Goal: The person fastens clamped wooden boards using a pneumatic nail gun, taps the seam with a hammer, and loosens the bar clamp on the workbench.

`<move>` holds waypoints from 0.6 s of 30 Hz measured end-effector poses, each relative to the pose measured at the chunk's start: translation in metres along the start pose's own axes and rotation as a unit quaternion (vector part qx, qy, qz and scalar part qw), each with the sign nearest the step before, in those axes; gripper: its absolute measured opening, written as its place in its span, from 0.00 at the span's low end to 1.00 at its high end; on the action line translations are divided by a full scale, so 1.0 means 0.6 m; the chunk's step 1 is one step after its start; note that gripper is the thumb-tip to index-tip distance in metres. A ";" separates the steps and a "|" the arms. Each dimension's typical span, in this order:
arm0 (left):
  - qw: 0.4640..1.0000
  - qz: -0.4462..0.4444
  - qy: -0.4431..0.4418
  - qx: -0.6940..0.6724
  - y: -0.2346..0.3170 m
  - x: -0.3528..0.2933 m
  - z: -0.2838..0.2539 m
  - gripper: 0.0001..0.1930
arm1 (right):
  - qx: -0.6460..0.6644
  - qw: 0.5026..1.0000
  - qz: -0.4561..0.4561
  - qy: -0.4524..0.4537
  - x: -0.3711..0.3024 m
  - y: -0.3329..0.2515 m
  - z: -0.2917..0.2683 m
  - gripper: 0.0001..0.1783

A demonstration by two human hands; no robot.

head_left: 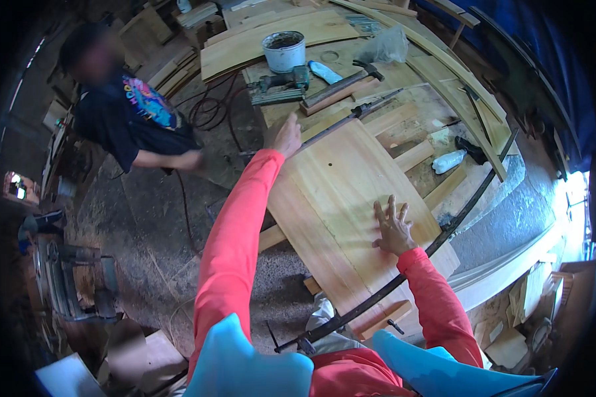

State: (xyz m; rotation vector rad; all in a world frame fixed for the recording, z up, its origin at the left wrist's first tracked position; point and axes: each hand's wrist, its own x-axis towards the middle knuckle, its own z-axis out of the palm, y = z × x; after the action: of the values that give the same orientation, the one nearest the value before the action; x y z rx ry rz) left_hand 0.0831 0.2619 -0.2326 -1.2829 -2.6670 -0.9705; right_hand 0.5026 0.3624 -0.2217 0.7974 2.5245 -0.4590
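Observation:
A pale wooden panel (338, 198) made of joined boards lies before me, with a small dark hole towards its far end. Across its far end runs a long metal bar clamp (334, 128). My left hand (287, 137) is on that clamp near its left end, fingers bent around the bar, partly hidden from view. A second dark bar clamp (371, 301) crosses the near end, its screw handle by my body. My right hand (394, 228) rests flat on the panel's right half, fingers spread, holding nothing.
Beyond the panel are a hammer (341, 85), a green nail gun (281, 81), a white bucket (284, 53) and a plastic bottle (449, 161). Wooden slats (414, 157) stick out under the panel. Another person (132, 109) stands at the left. Wood offcuts (510, 344) lie at lower right.

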 end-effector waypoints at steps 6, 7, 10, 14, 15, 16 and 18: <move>0.981 0.089 -0.048 0.168 0.094 0.159 0.085 0.22 | 0.002 1.000 0.004 0.025 -0.006 0.006 0.007 0.73; 0.973 0.095 -0.042 0.206 0.095 0.177 0.100 0.24 | 0.002 1.000 0.018 0.024 -0.005 0.005 0.008 0.73; 0.960 0.045 -0.130 0.242 0.098 0.217 0.132 0.26 | -0.003 0.999 0.007 0.035 -0.012 -0.005 0.008 0.72; 0.941 0.064 -0.154 0.293 0.108 0.244 0.152 0.28 | 0.011 0.998 0.014 0.053 -0.017 -0.007 0.017 0.72; 0.941 0.068 -0.157 0.293 0.114 0.250 0.158 0.28 | 0.013 0.998 0.017 0.052 -0.016 -0.007 0.016 0.72; 0.952 0.050 -0.152 0.261 0.114 0.251 0.162 0.27 | 0.010 0.999 0.011 0.050 -0.015 -0.005 0.015 0.72; 0.959 0.036 -0.156 0.233 0.138 0.253 0.158 0.26 | 0.015 0.999 0.008 0.044 -0.020 -0.001 0.019 0.72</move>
State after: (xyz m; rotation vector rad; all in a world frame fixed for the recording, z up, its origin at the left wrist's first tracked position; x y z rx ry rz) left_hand 0.0639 0.4580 -0.2232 -1.4943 -2.7918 -0.1106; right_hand 0.5142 0.3515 -0.2250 0.8671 2.5958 -0.4675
